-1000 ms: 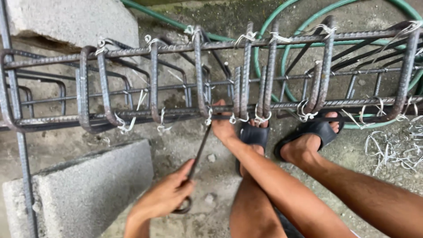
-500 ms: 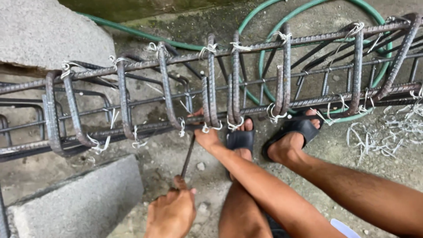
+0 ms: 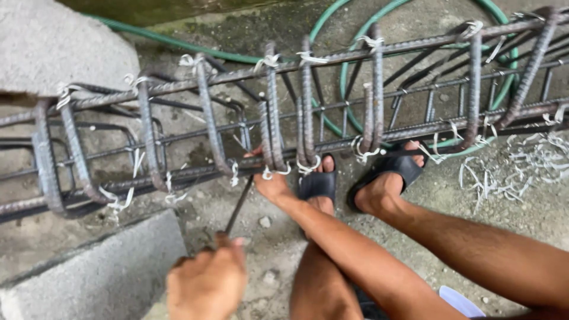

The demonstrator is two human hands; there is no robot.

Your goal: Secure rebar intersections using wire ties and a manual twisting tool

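a long cage of steel bars point(image 3: 308, 118) is being kept lying on its side, above the ground point(image 3: 255, 35). its long way is running from the left edge to the right edge, and the right end is sitting a bit higher in the view. many bent steel loops point(image 3: 269, 112) are being held around the long bars, and they are standing almost upright. white wire ties point(image 3: 275, 172) are being shown at the corners where loops and bars meet.

a thin dark metal tool point(image 3: 238, 204) is being gripped by the left hand point(image 3: 207, 284), which is closed tight around its low end. the tool is pointing up and a little to the right, from the hand to the bottom bar of the cage. its tip is being kept right at a tie there.

the right hand point(image 3: 271, 184) is being pressed against the same bottom bar, just beside the tool's tip. its fingers are being curled at the bar and the tie; whether the wire is being pinched cannot be told.

two feet in black sandals point(image 3: 391, 169) are being rested on the ground under the cage. a grey block point(image 3: 101, 272) is lying at the lower left, and another block point(image 3: 53, 47) is sitting at the upper left. a green hose point(image 3: 349, 89) is being seen behind the cage. cut white wire bits point(image 3: 521, 166) are lying on the right.
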